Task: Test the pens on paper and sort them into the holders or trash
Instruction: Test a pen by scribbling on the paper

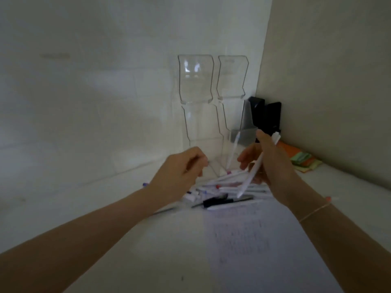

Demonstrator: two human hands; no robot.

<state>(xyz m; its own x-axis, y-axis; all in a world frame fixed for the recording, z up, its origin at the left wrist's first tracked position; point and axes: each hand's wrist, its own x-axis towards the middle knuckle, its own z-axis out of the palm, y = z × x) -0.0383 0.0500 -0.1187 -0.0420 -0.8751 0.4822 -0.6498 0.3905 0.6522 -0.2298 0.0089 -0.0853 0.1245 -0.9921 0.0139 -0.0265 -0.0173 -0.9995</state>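
Observation:
A heap of white pens (228, 185) lies on the white table just beyond a sheet of paper (254, 240) with faint writing. My right hand (273, 163) holds a white pen (257, 166) slanting from upper right to lower left above the heap. My left hand (182, 170) hovers over the heap's left side, fingers curled; whether it grips anything is unclear. Two tall clear holders (195, 81) (231, 77) stand against the back wall. One white pen (232, 153) leans upright inside the base of the right holder.
A black pen (222, 201) lies at the near edge of the heap. A black box (266, 117) stands in the corner, with a clear stand (246, 123) in front of it. Orange and green sticky notes (300, 159) lie by the right wall.

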